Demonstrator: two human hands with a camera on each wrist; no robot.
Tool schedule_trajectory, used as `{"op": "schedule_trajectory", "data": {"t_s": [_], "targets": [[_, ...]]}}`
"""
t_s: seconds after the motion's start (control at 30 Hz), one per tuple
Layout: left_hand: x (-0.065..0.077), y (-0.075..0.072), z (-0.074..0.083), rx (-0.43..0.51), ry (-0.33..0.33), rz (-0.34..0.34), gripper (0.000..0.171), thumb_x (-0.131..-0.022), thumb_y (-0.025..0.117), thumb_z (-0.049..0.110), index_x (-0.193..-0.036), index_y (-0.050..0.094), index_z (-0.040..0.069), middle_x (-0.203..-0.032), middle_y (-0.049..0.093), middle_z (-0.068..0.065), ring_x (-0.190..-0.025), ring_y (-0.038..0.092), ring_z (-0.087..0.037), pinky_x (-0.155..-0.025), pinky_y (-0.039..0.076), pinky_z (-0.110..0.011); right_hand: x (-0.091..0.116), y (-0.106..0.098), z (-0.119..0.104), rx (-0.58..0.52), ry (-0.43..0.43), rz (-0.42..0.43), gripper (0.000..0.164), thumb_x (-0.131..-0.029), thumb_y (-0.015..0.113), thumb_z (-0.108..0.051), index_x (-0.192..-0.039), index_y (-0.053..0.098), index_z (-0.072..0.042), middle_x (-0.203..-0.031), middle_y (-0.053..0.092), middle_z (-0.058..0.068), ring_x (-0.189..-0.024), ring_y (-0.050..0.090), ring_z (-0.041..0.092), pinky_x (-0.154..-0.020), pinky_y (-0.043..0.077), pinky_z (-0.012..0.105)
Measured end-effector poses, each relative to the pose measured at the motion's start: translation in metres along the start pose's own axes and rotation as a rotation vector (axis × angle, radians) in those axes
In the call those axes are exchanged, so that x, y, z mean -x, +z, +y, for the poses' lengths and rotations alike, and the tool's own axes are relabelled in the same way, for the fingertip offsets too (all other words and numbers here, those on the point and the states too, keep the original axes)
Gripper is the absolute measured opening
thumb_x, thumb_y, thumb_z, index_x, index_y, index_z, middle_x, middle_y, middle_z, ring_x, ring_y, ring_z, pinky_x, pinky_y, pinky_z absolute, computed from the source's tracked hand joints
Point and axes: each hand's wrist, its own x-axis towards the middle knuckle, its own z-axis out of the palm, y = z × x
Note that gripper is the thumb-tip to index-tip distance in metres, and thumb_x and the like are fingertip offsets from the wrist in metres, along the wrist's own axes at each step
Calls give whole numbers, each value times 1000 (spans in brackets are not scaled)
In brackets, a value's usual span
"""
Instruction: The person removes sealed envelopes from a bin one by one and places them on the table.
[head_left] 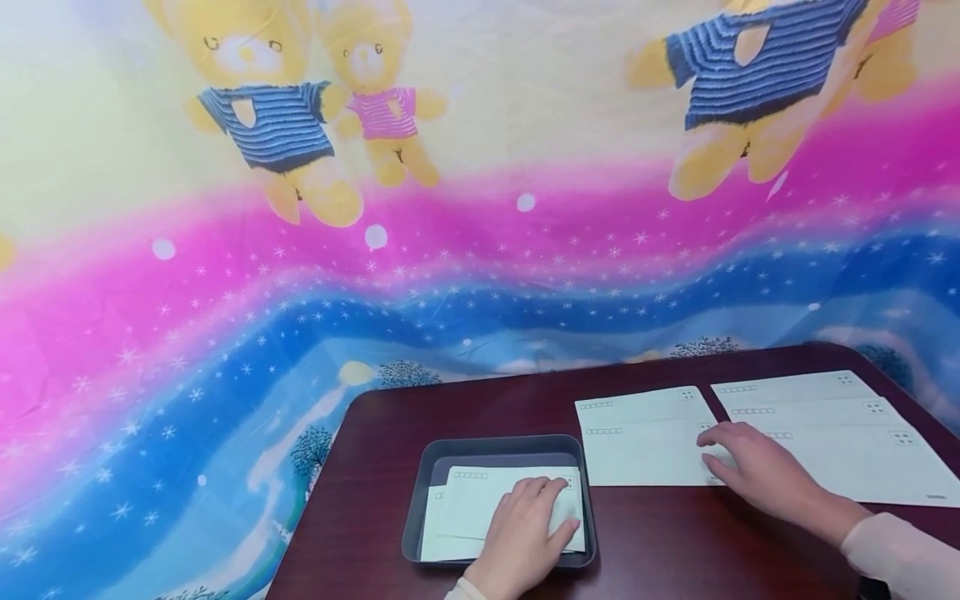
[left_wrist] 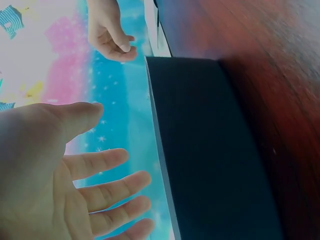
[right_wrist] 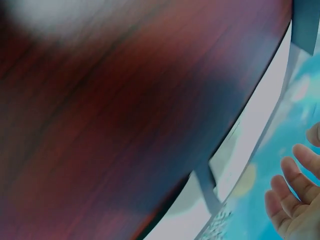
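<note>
My left hand [head_left: 527, 525] is over the dark grey tray [head_left: 414, 508], its fingers relaxed and spread above white envelopes [head_left: 472, 504] that lie overlapped inside. The left wrist view shows this hand [left_wrist: 80, 175] above the tray's wall [left_wrist: 205, 140], holding nothing; whether it touches the envelopes I cannot tell. To the right, my right hand [head_left: 768, 471] hovers by the inner edges of two groups of overlapping envelopes, a middle group [head_left: 637, 454] and a right group [head_left: 847, 442]. Its fingers are loosely bent, with nothing between them in the right wrist view.
Everything stands on a dark red-brown wooden table [head_left: 660, 533] with rounded far corners. Behind it hangs a colourful cloth [head_left: 450, 258] printed with teddy bears and snowflakes. The tray's raised rim stands beside the middle envelopes.
</note>
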Motion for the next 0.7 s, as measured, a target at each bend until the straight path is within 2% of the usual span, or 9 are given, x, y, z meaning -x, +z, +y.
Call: {"op": "schedule_trajectory", "data": {"t_s": [0.47,0.7], "targets": [[11,-3,-16,11,-52,23,43,-89,57,40,-124,59,16,-117,61,-1,-112,53,-18,-87,46,-39,0,15,-46,-6,-164,128,18,-78,71,-21,-95,68,-21,-98,62,-11,-95,59,13,-78,50,39],[17,-5,-25,17,-75,56,42,-88,58,39,-123,60,15,-117,62,-1,-112,53,-19,-87,45,-41,-2,18,-64,-4,-190,130,18,-78,71,-22,-94,66,-26,-96,60,-16,-93,56,6,-76,50,34]]}}
